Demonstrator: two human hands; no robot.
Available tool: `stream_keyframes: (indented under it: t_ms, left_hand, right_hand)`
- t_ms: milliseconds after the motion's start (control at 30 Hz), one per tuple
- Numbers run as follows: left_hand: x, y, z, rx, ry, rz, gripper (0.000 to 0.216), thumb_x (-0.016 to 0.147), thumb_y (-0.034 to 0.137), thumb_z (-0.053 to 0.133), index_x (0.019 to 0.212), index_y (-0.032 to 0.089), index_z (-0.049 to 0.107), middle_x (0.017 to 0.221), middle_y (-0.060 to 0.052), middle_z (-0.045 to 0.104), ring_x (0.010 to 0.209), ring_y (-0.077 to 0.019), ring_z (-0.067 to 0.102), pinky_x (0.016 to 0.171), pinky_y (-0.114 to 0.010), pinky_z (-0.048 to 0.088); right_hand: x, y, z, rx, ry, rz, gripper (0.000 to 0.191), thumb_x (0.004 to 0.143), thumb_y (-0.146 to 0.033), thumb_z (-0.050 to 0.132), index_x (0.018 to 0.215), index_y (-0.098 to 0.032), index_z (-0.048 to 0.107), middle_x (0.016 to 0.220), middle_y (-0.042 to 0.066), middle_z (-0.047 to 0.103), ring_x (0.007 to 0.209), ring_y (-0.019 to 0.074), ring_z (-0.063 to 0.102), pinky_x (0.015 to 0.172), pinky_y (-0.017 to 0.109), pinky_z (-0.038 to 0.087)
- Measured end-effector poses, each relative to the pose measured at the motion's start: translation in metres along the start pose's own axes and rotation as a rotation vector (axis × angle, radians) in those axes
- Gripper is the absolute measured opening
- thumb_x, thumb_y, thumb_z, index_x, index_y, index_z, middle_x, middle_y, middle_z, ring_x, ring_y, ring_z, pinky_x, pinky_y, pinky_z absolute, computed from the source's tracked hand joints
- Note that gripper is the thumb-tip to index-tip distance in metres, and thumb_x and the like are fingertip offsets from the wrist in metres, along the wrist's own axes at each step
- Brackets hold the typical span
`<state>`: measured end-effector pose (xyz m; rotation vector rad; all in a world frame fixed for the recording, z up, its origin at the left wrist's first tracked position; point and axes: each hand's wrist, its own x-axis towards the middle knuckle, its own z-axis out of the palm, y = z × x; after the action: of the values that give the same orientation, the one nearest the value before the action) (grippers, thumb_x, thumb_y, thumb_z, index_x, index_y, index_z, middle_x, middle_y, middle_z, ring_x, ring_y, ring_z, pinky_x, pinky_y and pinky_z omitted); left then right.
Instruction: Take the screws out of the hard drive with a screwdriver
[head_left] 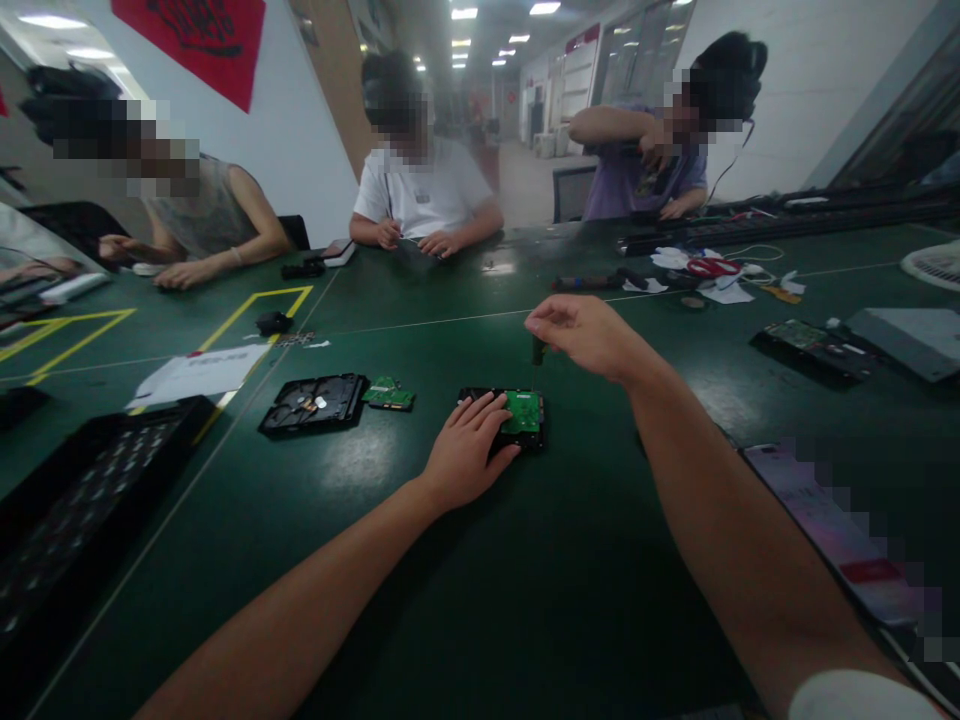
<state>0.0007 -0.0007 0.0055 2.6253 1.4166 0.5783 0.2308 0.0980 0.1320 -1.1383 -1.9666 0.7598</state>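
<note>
A black hard drive (534, 437) lies on the green table with its green circuit board (523, 410) facing up. My left hand (466, 448) rests flat on the drive's left part, fingers stretched over it. My right hand (589, 333) hovers just above the drive, fingers closed round the handle of a screwdriver (537, 352) that points straight down at the board.
To the left lie another black drive (315, 402) and a loose green board (389, 394), a paper sheet (199, 373) and a black tray (71, 500). At right lie a drive (814, 345), a grey box (907, 338) and a phone (832, 525). Three other people sit along the far side.
</note>
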Motion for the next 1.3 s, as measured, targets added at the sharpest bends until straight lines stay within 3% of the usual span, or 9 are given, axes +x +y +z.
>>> stream_keyframes:
  t_ms: [133, 267, 367, 600, 833, 1033, 1167, 1300]
  left_hand:
    - [0.0, 0.0, -0.001, 0.001, -0.002, -0.004, 0.047, 0.102, 0.048, 0.055, 0.141, 0.023, 0.055, 0.164, -0.01, 0.047, 0.157, -0.028, 0.037, 0.13, -0.056, 0.029]
    - [0.0, 0.0, 0.0, 0.002, 0.005, -0.002, 0.046, 0.101, 0.047, 0.056, 0.141, 0.024, 0.055, 0.164, -0.01, 0.048, 0.156, -0.0286, 0.039, 0.129, -0.057, 0.03]
    - [0.0, 0.0, 0.0, 0.008, 0.005, 0.002, 0.046, 0.101, 0.047, 0.056, 0.141, 0.024, 0.055, 0.164, -0.01, 0.048, 0.157, -0.0283, 0.038, 0.13, -0.056, 0.03]
    - [0.0, 0.002, -0.002, 0.006, 0.004, -0.006, 0.046, 0.102, 0.047, 0.055, 0.14, 0.023, 0.055, 0.164, -0.01, 0.048, 0.157, -0.0279, 0.037, 0.13, -0.055, 0.029]
    - [0.001, 0.002, -0.002, 0.01, -0.001, -0.005, 0.047, 0.102, 0.048, 0.055, 0.141, 0.022, 0.055, 0.165, -0.01, 0.047, 0.157, -0.0279, 0.037, 0.13, -0.055, 0.028]
    - [0.0, 0.001, 0.0, 0.012, -0.009, -0.007, 0.046, 0.102, 0.048, 0.055, 0.141, 0.023, 0.055, 0.165, -0.01, 0.046, 0.158, -0.0275, 0.036, 0.131, -0.055, 0.028]
    - [0.0, 0.002, -0.001, 0.008, -0.011, -0.011, 0.046, 0.102, 0.048, 0.054, 0.141, 0.023, 0.055, 0.165, -0.01, 0.047, 0.158, -0.0278, 0.036, 0.131, -0.055, 0.027]
    - [0.0, 0.002, -0.001, 0.006, -0.015, -0.017, 0.047, 0.102, 0.047, 0.054, 0.142, 0.022, 0.054, 0.166, -0.009, 0.046, 0.158, -0.0274, 0.036, 0.131, -0.054, 0.028]
  right_hand:
    - [-0.003, -0.006, 0.0, -0.042, 0.057, 0.089, 0.029, 0.085, -0.045, 0.083, 0.092, -0.02, 0.07, 0.091, 0.007, 0.075, 0.062, 0.0161, 0.063, 0.054, 0.029, 0.048]
    - [-0.004, -0.009, 0.002, 0.003, 0.023, 0.105, 0.021, 0.092, -0.04, 0.078, 0.095, -0.02, 0.069, 0.081, 0.006, 0.073, 0.054, 0.0147, 0.062, 0.052, 0.029, 0.049]
    - [-0.002, -0.008, 0.003, 0.066, -0.016, 0.095, 0.019, 0.096, -0.039, 0.073, 0.099, -0.02, 0.071, 0.076, 0.004, 0.071, 0.059, 0.016, 0.064, 0.057, 0.029, 0.051]
    - [0.002, 0.002, 0.0, -0.012, -0.009, -0.031, 0.024, 0.094, -0.046, 0.072, 0.094, -0.023, 0.077, 0.091, 0.005, 0.075, 0.081, 0.0201, 0.067, 0.069, 0.03, 0.052]
    - [-0.001, -0.002, 0.004, 0.016, 0.027, 0.098, 0.026, 0.089, -0.044, 0.079, 0.098, -0.021, 0.07, 0.088, 0.006, 0.074, 0.059, 0.0149, 0.063, 0.055, 0.028, 0.049]
    - [-0.004, -0.008, 0.0, -0.008, -0.036, 0.022, 0.018, 0.09, -0.037, 0.077, 0.1, -0.022, 0.076, 0.092, 0.005, 0.075, 0.067, 0.0158, 0.064, 0.06, 0.029, 0.048]
    - [-0.003, -0.008, 0.0, 0.023, -0.036, 0.05, 0.019, 0.091, -0.029, 0.073, 0.107, -0.021, 0.074, 0.095, 0.006, 0.075, 0.063, 0.0152, 0.063, 0.057, 0.029, 0.048]
    - [-0.002, -0.005, 0.002, 0.042, -0.033, 0.03, 0.02, 0.093, -0.039, 0.071, 0.102, -0.021, 0.072, 0.089, 0.006, 0.074, 0.068, 0.0173, 0.064, 0.059, 0.029, 0.048]
